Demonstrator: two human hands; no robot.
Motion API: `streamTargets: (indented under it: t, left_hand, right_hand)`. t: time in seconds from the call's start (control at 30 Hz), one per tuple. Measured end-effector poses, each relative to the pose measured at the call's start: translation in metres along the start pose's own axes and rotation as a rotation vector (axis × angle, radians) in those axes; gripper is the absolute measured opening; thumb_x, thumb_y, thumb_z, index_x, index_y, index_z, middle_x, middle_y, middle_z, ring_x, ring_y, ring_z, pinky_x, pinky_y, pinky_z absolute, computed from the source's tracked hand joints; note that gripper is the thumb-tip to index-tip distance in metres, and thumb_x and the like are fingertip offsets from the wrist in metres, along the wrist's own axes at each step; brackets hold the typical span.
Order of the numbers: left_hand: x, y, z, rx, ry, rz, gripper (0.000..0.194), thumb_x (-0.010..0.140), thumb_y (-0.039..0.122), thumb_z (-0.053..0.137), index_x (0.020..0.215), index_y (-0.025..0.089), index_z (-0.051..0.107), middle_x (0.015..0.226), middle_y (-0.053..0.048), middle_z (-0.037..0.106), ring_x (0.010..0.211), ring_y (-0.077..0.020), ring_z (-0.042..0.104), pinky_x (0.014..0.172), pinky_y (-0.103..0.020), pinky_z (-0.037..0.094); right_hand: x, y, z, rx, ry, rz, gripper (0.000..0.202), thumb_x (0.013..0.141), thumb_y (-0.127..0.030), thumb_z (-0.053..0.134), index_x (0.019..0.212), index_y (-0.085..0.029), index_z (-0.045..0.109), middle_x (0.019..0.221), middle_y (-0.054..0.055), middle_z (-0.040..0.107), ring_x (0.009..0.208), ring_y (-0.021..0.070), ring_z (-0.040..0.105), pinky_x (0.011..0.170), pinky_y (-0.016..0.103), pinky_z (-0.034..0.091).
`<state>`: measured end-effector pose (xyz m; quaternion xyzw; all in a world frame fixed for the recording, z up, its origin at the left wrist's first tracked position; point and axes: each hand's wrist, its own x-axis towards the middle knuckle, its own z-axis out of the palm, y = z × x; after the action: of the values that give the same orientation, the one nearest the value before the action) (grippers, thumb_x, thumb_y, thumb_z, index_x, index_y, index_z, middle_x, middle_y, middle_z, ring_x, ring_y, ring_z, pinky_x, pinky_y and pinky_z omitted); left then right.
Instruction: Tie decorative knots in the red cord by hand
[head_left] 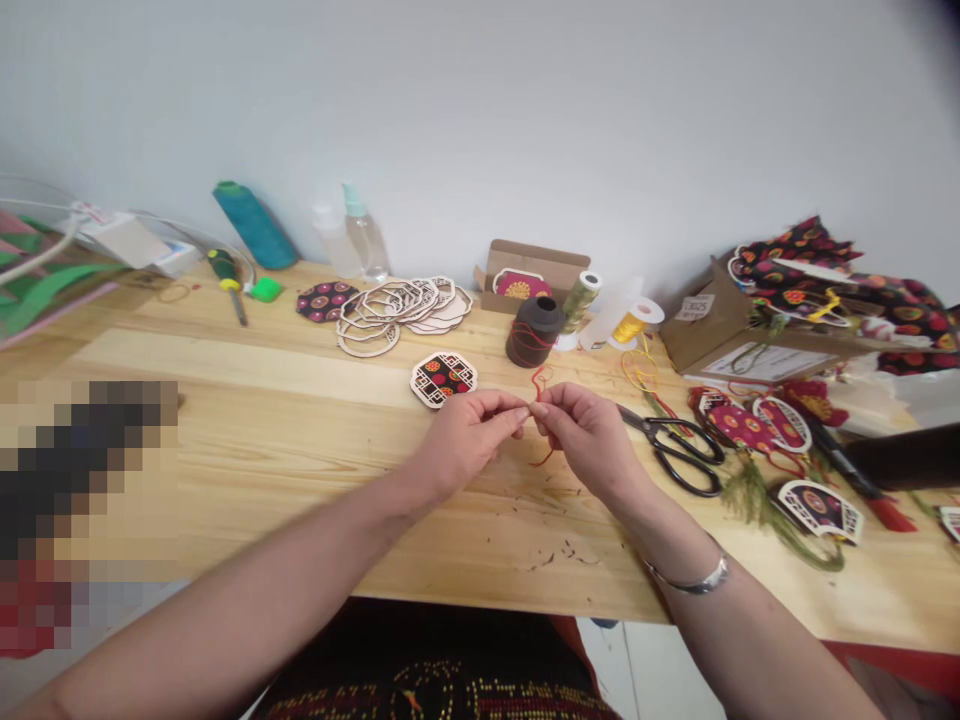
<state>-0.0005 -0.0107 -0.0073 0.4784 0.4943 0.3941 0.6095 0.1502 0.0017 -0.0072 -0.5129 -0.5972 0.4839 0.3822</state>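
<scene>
On my remote feed: left hand (471, 440) and right hand (583, 425) meet, fingertips pinched on red cord (538, 378) above wooden tabletop (300, 430), near-right of octagonal fabric ornament (444, 381). Step looks like knotting; next move, I judge, calls for even tension.

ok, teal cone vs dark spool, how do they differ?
Colour: the teal cone is blue-green; the dark spool looks near black.
Shape: the teal cone is long and tapered, the dark spool squat with a narrower neck.
Place: the teal cone is well off to the left, by the wall; the dark spool is just beyond the right hand.
Shared: both are on the table, neither held.
</scene>
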Motion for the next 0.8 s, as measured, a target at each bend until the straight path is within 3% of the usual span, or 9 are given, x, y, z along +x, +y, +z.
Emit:
streamTargets:
  t: [0.33, 0.8]
  left_hand:
    - [0.0028, 0.0012, -0.0009, -0.103, -0.021, -0.117, 0.013, 0.071, 0.025, 0.065, 0.077, 0.015, 0.069, 0.059, 0.002, 0.060, 0.033, -0.0012, 0.033, 0.033, -0.019, 0.018]
    - [0.0048, -0.0057, -0.0033, -0.115, -0.055, -0.118, 0.017, 0.072, 0.027, 0.065, 0.081, 0.015, 0.071, 0.063, 0.000, 0.063, 0.034, -0.0009, 0.029, 0.034, -0.019, 0.013]
  right_hand:
    - [-0.0006, -0.0022, -0.0010, 0.003, -0.017, 0.003, 0.018, 0.076, -0.032, 0.059, 0.067, -0.018, 0.052, 0.056, -0.004, 0.051, 0.049, 0.0079, 0.041, 0.047, 0.022, 0.033]
    - [0.0011, -0.0011, -0.0008, -0.019, -0.028, -0.011, 0.016, 0.076, -0.029, 0.058, 0.067, -0.017, 0.052, 0.056, -0.004, 0.050, 0.050, 0.0074, 0.041, 0.049, 0.022, 0.035]
